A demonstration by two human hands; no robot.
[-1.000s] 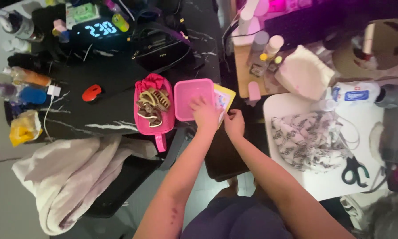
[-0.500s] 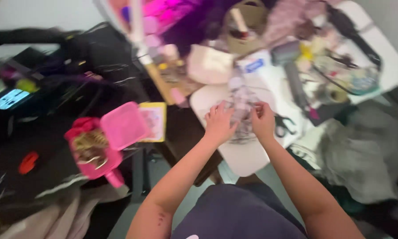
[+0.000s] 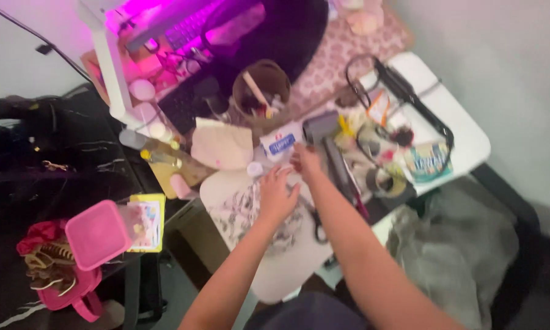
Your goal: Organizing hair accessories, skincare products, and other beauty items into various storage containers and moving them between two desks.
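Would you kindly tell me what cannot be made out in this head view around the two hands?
- Right hand: motion blur hides whether its grip holds anything near the grey hair dryer.
- Left hand: rests on the patterned cloth; what lies under the palm is hidden.
- Scissors: mostly covered by the right forearm.
- Brown basket: contents too small and blurred.

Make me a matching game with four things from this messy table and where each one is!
Things:
1. pink box
2. patterned cloth
3. scissors
4. brown basket

Places:
A. under the left hand
B. far side of the white table, near the purple light
C. on the dark table, beside the yellow card
D. beside the right forearm

Pairs: 1-C, 2-A, 3-D, 4-B
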